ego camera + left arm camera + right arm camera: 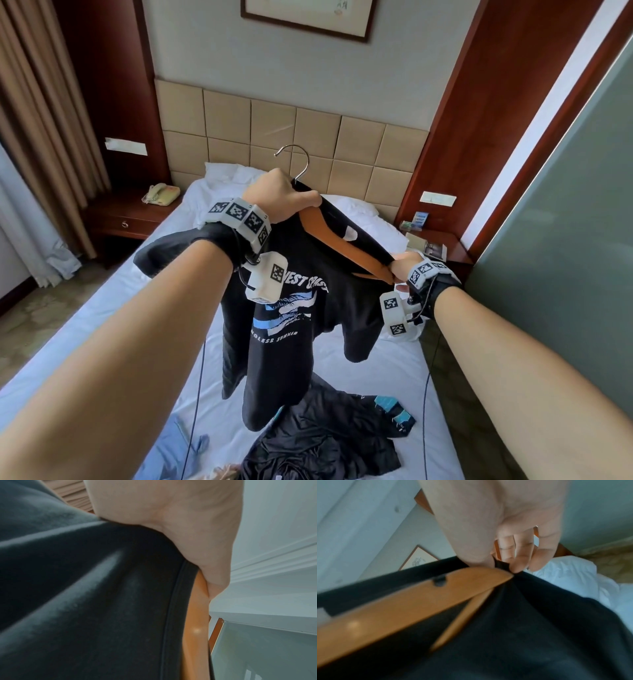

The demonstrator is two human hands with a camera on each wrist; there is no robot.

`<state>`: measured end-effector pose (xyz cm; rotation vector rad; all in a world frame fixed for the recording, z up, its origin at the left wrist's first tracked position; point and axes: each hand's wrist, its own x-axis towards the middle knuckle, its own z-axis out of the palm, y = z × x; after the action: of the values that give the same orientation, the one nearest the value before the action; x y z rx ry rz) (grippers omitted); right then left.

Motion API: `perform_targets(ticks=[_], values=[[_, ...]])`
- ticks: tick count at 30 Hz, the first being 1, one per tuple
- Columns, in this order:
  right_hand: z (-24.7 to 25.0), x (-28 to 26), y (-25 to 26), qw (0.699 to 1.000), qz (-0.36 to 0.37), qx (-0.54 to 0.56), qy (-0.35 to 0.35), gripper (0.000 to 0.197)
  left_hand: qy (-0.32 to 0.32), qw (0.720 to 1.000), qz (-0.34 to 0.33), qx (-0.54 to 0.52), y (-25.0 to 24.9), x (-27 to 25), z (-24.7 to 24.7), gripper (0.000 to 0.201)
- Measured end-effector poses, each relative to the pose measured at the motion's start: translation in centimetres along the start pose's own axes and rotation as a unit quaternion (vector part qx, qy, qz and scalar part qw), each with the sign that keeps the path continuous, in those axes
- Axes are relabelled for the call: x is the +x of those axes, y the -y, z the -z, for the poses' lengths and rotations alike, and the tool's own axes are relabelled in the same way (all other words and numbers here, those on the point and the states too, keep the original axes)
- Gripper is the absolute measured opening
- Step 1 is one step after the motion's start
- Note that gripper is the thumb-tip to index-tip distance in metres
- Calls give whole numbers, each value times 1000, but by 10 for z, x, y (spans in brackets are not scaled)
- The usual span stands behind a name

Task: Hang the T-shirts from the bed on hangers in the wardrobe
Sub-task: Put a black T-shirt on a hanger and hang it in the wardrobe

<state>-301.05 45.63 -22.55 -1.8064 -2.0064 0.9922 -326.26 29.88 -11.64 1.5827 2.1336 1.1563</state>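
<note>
— How far along?
— Black T-shirt (284,329) half dressed on wooden hanger (337,240), raised above the bed (102,308); more shirts (329,442) left there (wardrobe unseen).
— And the hands?
— Left hand (277,195) clenched round hanger top and collar; right hand (404,263) pinching shoulder fabric at hanger's tip.

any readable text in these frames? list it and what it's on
"VEST" then a cut-off word: chest of the black printed T-shirt, partly hidden by a wrist camera.
"...DLESS SUMMER": same shirt, below the blue graphic; first letters hidden.
Leaflets on the right wooden nightstand: too small to read.
Wrist-band square codes: patterns, not text.
</note>
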Motion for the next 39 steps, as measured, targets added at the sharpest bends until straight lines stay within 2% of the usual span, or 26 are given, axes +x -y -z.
perform_targets(ticks=[2, 5, 9, 13, 17, 20, 23, 29, 32, 35, 36, 39], values=[[0, 5, -7, 997, -1, -77, -25, 3, -12, 1000, 8, 6, -2, 0, 2, 43], [-1, 10, -16, 986, -2, -152, -64, 12, -30, 999, 7, 7, -2, 2, 4, 47], [-3, 8, -6, 992, 7, -95, -86, 18, -33, 999, 17, 22, 0, 3, 0, 44], [-1, -2, 16, 993, 64, -42, -90, 24, -15, 1000, 7, 1, 4, 4, -7, 44], [-5, -7, 36, 993, 89, -23, -69, 33, -6, 999, -2, -32, 6, 3, -13, 48], [-11, -16, 47, 991, 100, -66, -52, 41, -20, 999, 3, -49, 7, 3, -17, 51], [-19, -22, 52, 971, 158, -173, -42, 32, -30, 998, 6, -50, 7, 2, -21, 56], [-24, -27, 62, 953, 188, -232, -55, 26, -25, 995, 12, -93, 7, 0, -31, 58], [-25, -31, 64, 962, 215, -166, -39, 31, -34, 994, 14, -103, 6, 1, -36, 58], [-26, -47, 64, 962, 272, -18, 21, 45, -31, 994, 13, -108, 6, 1, -41, 54], [-26, -52, 63, 953, 300, -11, 35, 45, -28, 993, 17, -116, 9, 3, -43, 50], [-22, -60, 63, 934, 342, -102, 31, 50, -20, 987, 35, -155, 15, 5, -50, 39]])
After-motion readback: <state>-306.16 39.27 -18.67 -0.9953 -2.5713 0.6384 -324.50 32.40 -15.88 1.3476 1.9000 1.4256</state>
